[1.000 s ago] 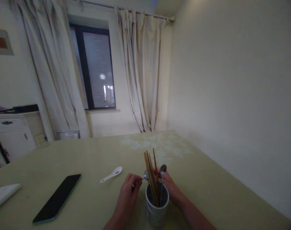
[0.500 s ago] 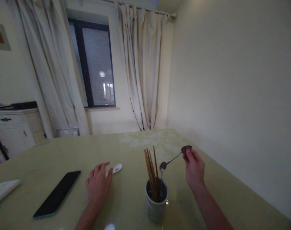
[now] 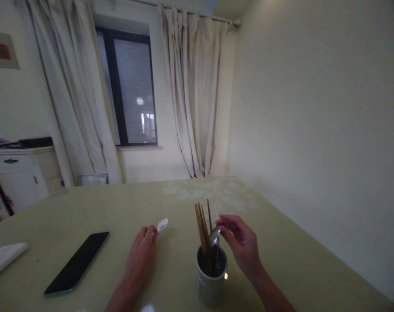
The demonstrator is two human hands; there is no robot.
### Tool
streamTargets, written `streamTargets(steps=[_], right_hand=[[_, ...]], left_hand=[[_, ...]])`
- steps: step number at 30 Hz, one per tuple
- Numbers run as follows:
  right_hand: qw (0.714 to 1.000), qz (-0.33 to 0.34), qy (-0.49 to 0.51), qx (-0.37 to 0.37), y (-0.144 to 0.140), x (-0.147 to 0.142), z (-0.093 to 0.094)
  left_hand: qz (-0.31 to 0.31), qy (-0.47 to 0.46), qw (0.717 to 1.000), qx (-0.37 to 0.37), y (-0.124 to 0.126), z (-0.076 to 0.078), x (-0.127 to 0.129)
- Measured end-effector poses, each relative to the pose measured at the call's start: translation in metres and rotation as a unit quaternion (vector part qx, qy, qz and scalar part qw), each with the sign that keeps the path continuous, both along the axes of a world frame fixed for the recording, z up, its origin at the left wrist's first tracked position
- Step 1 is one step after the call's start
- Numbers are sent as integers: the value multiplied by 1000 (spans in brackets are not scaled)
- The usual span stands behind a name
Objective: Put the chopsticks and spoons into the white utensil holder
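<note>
My left hand (image 3: 142,252) is closed around the handle of a small white spoon (image 3: 163,224), whose bowl pokes out past my fingertips above the table. A grey ceramic cup (image 3: 211,284) stands upright to its right, holding several wooden chopsticks (image 3: 201,227) that lean left. At the cup's mouth, my right hand (image 3: 240,242) pinches a metal spoon (image 3: 214,236) by its bowl, thumb and fingers bent around it. That spoon's handle is hidden among the chopsticks and my fingers. A thin metal handle also stands in the cup.
A black phone (image 3: 77,262) lies on the greenish table (image 3: 102,208) left of my left hand. Further left is a white folded item (image 3: 5,258). A wall (image 3: 330,151) borders the table on the right; curtains (image 3: 200,95) hang beyond the far edge.
My right hand has moved left and brought the metal spoon to the cup. My left hand has closed on the white spoon, which has shifted slightly right and up.
</note>
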State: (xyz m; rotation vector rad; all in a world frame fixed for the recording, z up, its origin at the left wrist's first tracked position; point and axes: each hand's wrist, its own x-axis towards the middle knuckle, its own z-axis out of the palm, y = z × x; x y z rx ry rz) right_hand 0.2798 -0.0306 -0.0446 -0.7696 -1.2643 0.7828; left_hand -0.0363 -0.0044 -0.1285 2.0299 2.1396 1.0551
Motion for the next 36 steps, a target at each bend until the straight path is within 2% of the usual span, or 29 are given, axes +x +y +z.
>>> streamTargets(steps=[4,6,9,12,14,16,20,23,25,27,29,31,33,34,36], right_hand=[[986,-158,45,8,12,7,-5],[984,-162,69,-29,23,9,-13],[990,-47,50,-122,35,0,-30],[974,104,25,-202,39,-17,-47],[960,182,14,-213,38,-27,-54],[957,205,4,-203,37,-35,-57],[977,134,-14,-164,38,-35,-50],[994,8,-13,-105,44,-14,-39],[993,-102,-9,-61,49,10,-30],[982,-187,26,-19,53,34,-22],[973,-217,78,5,54,54,-15],[972,-198,125,22,51,63,-9],[977,-149,148,31,44,62,-5],[981,-121,147,33,40,57,-3],[990,-72,116,37,31,45,-2]], left_hand=[[-38,-154,984,83,-1,-5,26],[-69,-203,972,94,-5,-9,44],[-131,-237,960,74,-13,-11,68],[-205,-243,947,42,-20,-7,84],[-242,-239,940,20,-25,-1,90],[-253,-231,939,2,-29,5,93],[-273,-206,940,-3,-33,7,94],[-282,-153,947,14,-29,-3,93],[-247,-90,964,39,-22,-10,85],[-176,-14,981,77,-14,-11,69],[-92,53,989,101,-7,-4,41],[-22,96,991,92,-5,7,3],[98,108,987,66,-8,15,-38],[168,117,978,40,-10,16,-59],[264,114,958,4,-16,8,-97]])
